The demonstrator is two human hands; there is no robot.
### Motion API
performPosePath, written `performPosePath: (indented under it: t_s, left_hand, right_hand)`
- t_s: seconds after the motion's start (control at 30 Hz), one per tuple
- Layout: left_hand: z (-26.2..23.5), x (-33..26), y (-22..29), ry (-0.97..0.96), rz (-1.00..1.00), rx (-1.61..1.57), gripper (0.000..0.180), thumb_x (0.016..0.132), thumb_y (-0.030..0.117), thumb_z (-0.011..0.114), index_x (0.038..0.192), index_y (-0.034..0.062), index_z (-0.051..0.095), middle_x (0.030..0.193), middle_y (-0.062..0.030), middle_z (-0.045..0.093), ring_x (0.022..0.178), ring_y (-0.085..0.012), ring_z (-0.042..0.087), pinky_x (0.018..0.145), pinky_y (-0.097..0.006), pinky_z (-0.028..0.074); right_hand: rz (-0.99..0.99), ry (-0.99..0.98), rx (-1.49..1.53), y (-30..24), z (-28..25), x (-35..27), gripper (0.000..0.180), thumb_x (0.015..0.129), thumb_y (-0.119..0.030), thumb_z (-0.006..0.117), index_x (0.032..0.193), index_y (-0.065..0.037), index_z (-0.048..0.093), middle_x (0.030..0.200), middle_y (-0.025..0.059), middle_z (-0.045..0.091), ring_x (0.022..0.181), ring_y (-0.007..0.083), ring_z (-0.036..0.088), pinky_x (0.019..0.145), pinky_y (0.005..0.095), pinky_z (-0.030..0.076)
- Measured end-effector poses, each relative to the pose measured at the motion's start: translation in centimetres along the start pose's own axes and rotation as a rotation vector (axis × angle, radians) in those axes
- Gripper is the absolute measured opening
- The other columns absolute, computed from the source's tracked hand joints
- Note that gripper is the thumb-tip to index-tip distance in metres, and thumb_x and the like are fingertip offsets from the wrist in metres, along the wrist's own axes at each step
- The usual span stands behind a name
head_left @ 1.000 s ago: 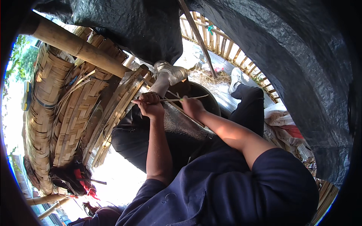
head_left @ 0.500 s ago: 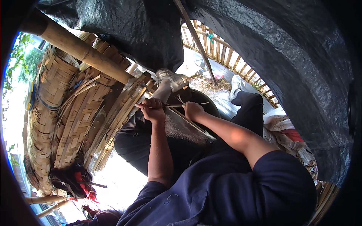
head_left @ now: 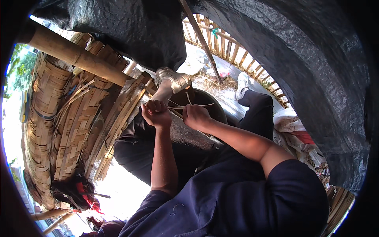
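Note:
Both my hands are closed on thin, pale bamboo strips [head_left: 177,107] above my lap. My left hand [head_left: 156,113] makes a fist, thumb side up, around one end of the strips. A short distance to its right, my right hand [head_left: 196,117] pinches them with its fingertips mostly hidden. Loose strip ends stick out beyond the right hand, one curling upward and one pointing right. Just past my hands is a raised foot in a beige shoe [head_left: 177,81]. A dark round tub [head_left: 213,106] lies partly hidden behind the right hand.
Rolled woven bamboo mats [head_left: 47,134] stand on the left beneath a thick bamboo pole [head_left: 75,55]. Black plastic sheeting [head_left: 316,79] hangs along the right and top. A slanting stick [head_left: 203,41] stands before a bamboo slat fence [head_left: 233,49]. My other shoe [head_left: 243,85] rests farther right.
My right hand has come a little closer to the left, so the stretch of strip between them is shorter. The whole view has shifted slightly.

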State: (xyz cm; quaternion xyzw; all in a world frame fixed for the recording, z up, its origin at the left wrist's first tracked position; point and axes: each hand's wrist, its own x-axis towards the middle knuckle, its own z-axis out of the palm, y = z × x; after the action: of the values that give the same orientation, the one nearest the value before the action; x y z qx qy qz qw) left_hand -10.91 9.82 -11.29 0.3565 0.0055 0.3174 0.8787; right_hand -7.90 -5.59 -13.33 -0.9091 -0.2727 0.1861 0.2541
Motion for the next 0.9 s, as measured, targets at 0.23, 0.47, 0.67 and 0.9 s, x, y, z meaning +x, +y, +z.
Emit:
performPosePath:
  t_s: [0.23,0.47,0.67,0.9]
  left_hand:
    - [2.2,-0.4,-1.6,-0.081,-0.020,0.025,0.044,0.091,0.040,0.037,0.057,0.0144,0.024,0.049,0.0029,0.019,0.046,-0.0104,0.014,0.045,-0.029,0.015]
    - [1.3,0.0,-1.5,-0.042,-0.050,-0.026,0.043,0.089,0.039,0.038,0.056,0.0148,0.024,0.049,0.0024,0.019,0.045,-0.0107,0.016,0.044,-0.029,0.015]
    - [-0.6,0.3,-0.1,-0.053,0.022,0.028,0.041,0.089,0.039,0.039,0.057,0.0178,0.024,0.047,0.0027,0.016,0.043,-0.0116,0.014,0.044,-0.031,0.015]
    - [1.6,0.2,-1.6,-0.110,-0.065,-0.023,0.043,0.088,0.039,0.039,0.055,0.0146,0.024,0.049,0.0019,0.019,0.045,-0.0116,0.017,0.044,-0.030,0.015]
  right_hand:
    - [0.086,0.243,0.109,10.3,4.8,1.0,0.039,0.096,-0.028,0.039,0.080,0.002,0.058,0.071,0.0245,0.063,0.070,0.0404,0.065,0.063,0.0485,0.053]
    - [0.099,0.121,0.047,12.1,6.8,-1.4,0.027,0.096,-0.025,0.044,0.087,-0.001,0.053,0.066,0.0197,0.063,0.065,0.0376,0.066,0.062,0.0477,0.053]
    - [0.023,0.071,0.118,3.7,2.1,-0.7,0.030,0.096,-0.026,0.044,0.087,0.001,0.055,0.070,0.0226,0.064,0.066,0.0402,0.065,0.065,0.0477,0.053]
    - [0.104,0.096,0.058,12.8,6.1,0.9,0.030,0.095,-0.024,0.043,0.091,0.004,0.054,0.068,0.0212,0.064,0.064,0.0369,0.065,0.058,0.0456,0.053]
